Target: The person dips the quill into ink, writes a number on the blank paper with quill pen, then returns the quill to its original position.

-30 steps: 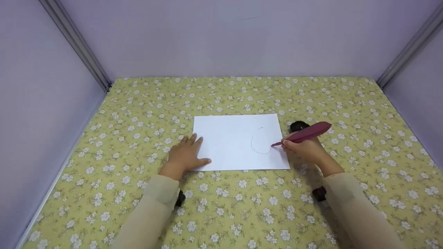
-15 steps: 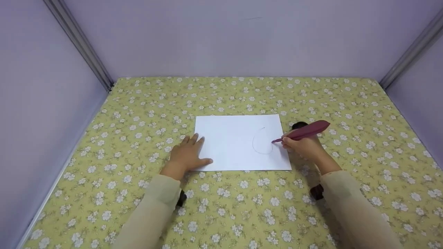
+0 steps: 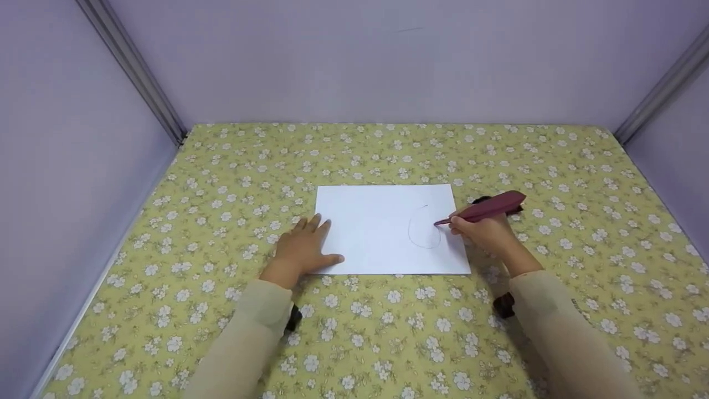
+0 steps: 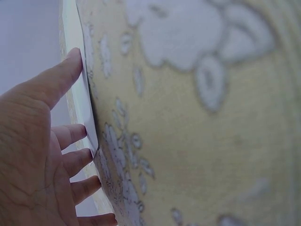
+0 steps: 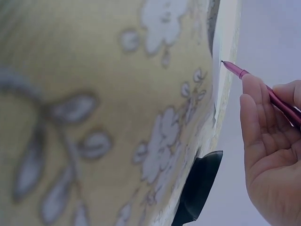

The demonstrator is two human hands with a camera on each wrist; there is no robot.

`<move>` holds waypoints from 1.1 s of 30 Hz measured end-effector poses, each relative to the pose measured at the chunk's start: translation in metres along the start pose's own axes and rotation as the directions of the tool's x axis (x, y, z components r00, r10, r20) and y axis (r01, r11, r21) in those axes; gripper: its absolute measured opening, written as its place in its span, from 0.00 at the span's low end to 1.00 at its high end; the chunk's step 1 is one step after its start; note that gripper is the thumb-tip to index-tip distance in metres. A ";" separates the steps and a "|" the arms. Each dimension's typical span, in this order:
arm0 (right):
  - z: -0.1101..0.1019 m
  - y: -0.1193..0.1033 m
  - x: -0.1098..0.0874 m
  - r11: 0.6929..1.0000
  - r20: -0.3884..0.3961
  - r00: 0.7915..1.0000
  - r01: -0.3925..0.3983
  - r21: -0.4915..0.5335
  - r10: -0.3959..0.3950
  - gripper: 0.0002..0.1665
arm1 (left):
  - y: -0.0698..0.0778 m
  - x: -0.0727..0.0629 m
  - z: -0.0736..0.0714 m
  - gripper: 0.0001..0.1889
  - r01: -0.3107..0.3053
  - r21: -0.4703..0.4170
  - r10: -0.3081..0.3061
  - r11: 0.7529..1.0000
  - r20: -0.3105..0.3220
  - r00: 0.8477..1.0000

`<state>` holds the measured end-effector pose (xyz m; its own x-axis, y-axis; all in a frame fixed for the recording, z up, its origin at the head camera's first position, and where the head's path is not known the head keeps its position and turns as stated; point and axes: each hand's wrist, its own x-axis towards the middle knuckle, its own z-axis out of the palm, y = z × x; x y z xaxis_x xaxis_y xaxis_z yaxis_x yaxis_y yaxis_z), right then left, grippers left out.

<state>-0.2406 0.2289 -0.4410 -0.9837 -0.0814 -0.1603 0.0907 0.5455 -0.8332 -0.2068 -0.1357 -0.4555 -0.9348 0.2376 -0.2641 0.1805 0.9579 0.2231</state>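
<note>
A white sheet of paper (image 3: 376,233) lies on the flowered cloth. Its right half bears a thin, rounded pencil-like line. My right hand (image 3: 487,233) grips a dark red feather-shaped pen (image 3: 493,206) between thumb and fingers. The pen's tip meets the paper beside the right end of that curve. In the right wrist view the slim pink barrel of the pen (image 5: 235,69) slants toward the sheet. My left hand (image 3: 302,248) rests with spread fingers over the sheet's left edge, thumb near the lower left corner. In the left wrist view the left hand's fingertips (image 4: 74,59) touch the paper's edge.
A black object (image 5: 200,188) of unclear kind lies on the cloth by the right hand, partly hidden by it in the head view. Pale walls (image 3: 354,72) enclose the yellow flowered table (image 3: 354,354) at the back and sides.
The pen's tip has moved up a little, and the curve's right side has grown upward. The left hand stays in place on the paper. The head view has shifted slightly.
</note>
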 end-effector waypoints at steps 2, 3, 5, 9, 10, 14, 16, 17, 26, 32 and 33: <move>0.001 -0.001 0.001 1.000 -0.003 1.000 -0.001 -0.007 0.001 0.17 | 0.000 0.000 0.000 0.48 -0.004 0.002 0.004 1.000 -0.005 1.000; 0.002 -0.002 0.002 1.000 -0.002 1.000 -0.003 -0.008 0.003 0.17 | 0.000 0.000 0.000 0.48 -0.005 0.003 0.005 1.000 -0.006 1.000; 0.003 -0.004 0.002 1.000 -0.001 1.000 -0.012 -0.006 0.012 0.17 | 0.000 0.000 0.000 0.48 -0.005 0.006 0.005 1.000 -0.009 1.000; 0.006 -0.007 0.003 1.000 0.001 1.000 -0.011 0.012 0.011 0.18 | 0.000 0.000 0.000 0.48 -0.001 0.006 0.001 1.000 -0.011 1.000; 0.007 -0.008 0.003 1.000 0.001 1.000 -0.005 0.024 0.005 0.18 | 0.000 0.000 0.000 0.47 0.000 0.003 0.000 1.000 -0.009 1.000; 0.009 -0.008 0.004 0.997 0.013 1.000 0.024 0.078 -0.025 0.18 | 0.000 0.000 0.000 0.47 0.002 -0.004 -0.002 1.000 0.004 1.000; 0.010 -0.008 0.005 0.995 0.018 0.999 0.029 0.092 -0.031 0.19 | 0.000 0.001 0.000 0.47 0.006 -0.002 -0.006 1.000 0.010 1.000; 0.011 -0.008 0.005 0.995 0.022 0.999 0.028 0.095 -0.030 0.19 | 0.000 0.001 0.000 0.48 0.007 -0.002 -0.007 1.000 0.011 1.000; 0.015 -0.012 0.008 0.998 0.052 0.999 0.001 0.067 -0.004 0.19 | 0.000 0.001 0.001 0.48 0.010 -0.005 -0.010 1.000 0.003 1.000; 0.020 -0.013 0.009 0.998 0.067 0.998 0.007 0.064 -0.011 0.18 | 0.000 0.000 0.001 0.48 0.011 -0.009 -0.011 1.000 -0.002 1.000; 0.021 -0.013 0.009 0.998 0.069 0.997 0.014 0.065 -0.018 0.18 | 0.000 0.000 0.001 0.48 0.012 -0.008 -0.012 1.000 -0.003 1.000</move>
<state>-0.2471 0.2034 -0.4424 -0.9720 -0.1490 -0.1816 0.0871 0.4892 -0.8678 -0.2067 -0.1352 -0.4561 -0.9378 0.2258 -0.2637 0.1669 0.9593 0.2279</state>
